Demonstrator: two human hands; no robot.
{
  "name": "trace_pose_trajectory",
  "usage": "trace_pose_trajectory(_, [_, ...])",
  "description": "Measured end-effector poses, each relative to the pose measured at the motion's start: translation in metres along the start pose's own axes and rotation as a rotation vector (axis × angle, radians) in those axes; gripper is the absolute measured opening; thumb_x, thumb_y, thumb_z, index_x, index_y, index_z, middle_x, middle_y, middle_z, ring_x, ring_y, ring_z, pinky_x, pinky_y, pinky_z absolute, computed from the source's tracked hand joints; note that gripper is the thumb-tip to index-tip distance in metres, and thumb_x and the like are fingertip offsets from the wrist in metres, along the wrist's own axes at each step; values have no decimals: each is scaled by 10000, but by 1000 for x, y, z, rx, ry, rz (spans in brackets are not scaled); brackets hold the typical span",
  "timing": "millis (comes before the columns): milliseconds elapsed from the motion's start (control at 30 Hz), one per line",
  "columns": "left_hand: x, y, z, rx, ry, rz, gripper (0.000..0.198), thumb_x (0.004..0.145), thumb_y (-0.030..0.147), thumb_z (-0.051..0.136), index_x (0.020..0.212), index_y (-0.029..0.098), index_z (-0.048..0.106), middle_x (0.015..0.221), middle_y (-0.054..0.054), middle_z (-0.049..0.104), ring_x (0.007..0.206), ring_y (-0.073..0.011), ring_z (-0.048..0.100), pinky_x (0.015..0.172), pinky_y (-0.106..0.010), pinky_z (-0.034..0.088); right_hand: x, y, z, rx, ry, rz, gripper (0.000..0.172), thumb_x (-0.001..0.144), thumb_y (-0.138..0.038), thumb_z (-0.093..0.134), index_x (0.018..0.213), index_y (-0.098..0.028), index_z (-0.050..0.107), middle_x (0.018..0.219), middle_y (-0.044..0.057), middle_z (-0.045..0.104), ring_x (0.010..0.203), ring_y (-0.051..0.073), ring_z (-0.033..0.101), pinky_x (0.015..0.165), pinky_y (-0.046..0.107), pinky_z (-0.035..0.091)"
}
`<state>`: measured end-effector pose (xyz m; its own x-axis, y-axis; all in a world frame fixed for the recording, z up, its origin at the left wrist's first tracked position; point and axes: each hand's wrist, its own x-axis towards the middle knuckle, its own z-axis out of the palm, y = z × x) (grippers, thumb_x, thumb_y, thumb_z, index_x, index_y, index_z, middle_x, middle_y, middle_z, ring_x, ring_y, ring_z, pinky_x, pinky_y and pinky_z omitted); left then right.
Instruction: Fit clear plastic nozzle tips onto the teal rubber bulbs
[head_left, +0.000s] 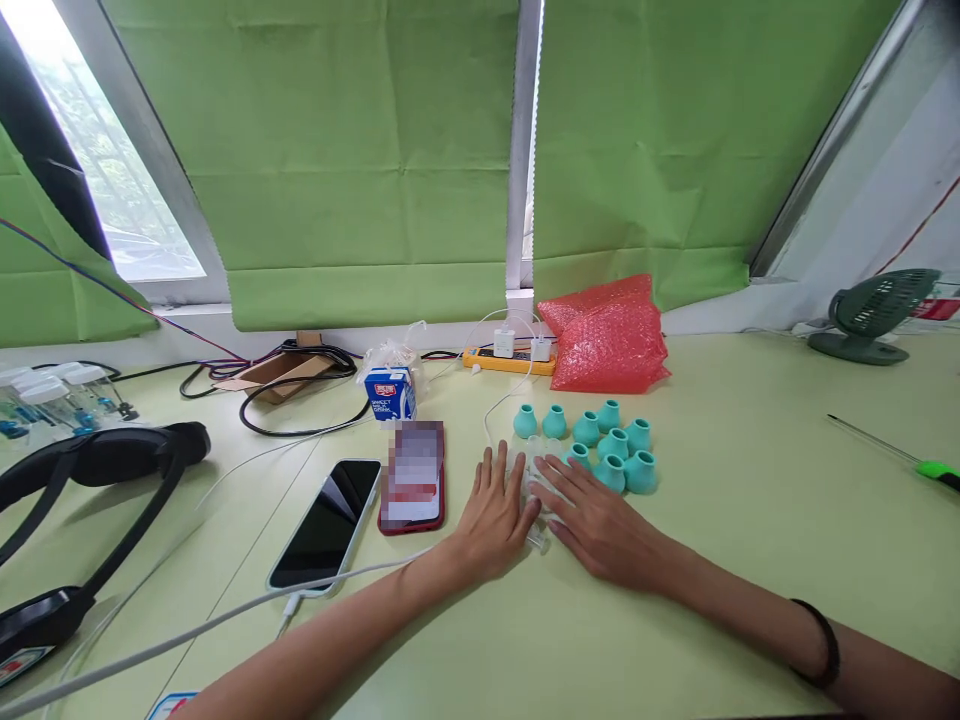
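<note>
My left hand [496,515] lies palm down on the table with its fingers stretched out. My right hand [604,525] is also palm down, fingers extended and angled in towards the left one. Between and partly under both hands are several clear plastic pieces [538,540]; their exact shape is mostly hidden. Just beyond my right hand stand several teal, bulb-shaped rubber pieces [585,428] with narrow open necks. My right fingertips are close to the nearest of them. Neither hand is closed around anything.
A phone in a red case [431,512] and a black-screened phone [326,525] lie left of my left hand. Behind are a milk carton [390,395], a yellow power strip [487,360] and red bubble wrap [611,340]. A screwdriver [885,443] and a fan [874,315] are rightward.
</note>
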<state>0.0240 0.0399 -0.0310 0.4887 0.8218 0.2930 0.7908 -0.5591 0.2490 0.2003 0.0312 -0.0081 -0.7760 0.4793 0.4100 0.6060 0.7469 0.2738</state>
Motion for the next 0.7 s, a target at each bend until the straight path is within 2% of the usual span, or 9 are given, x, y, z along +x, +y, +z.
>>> trace_pose_trajectory(133, [14,6,-3,89,-2,120,605,844,482,208,1318,111,146,1397,-159,70,1261,-314,-32,978,-529,149,-5,11,15,-62,-32,83,426,834,-189,342,1235,-47,361,1276,186,369,1223,300,231,959,488,273])
trace_pose_trajectory(267, [25,9,-6,137,-55,207,600,836,503,194,1308,133,197,1392,-136,134,1262,-326,6,956,-532,200,-9,23,25,-81,-55,125,424,840,-221,331,1220,-40,385,1237,169,429,1224,297,228,973,515,223])
trace_pose_trajectory(467, [15,10,-8,156,-67,157,713,799,575,186,1322,94,136,1386,-175,117,1260,-327,62,957,-527,190,-7,30,27,-66,-23,159,476,833,-323,365,1209,-33,396,1295,222,316,1240,325,156,954,528,242])
trace_pose_trajectory(567, [16,7,-9,159,-51,113,723,803,569,174,1321,69,112,1379,-178,147,1267,-295,75,971,-516,171,-4,25,29,12,5,124,446,833,-240,349,1215,-12,379,1310,223,287,1247,309,131,962,507,264])
trace_pose_trajectory(700, [22,2,-6,160,-23,24,758,786,591,209,1314,52,145,1376,-193,136,1261,-320,46,963,-513,189,-2,14,34,191,-20,116,453,815,-112,279,1260,-36,311,1308,174,322,1250,232,180,977,434,307])
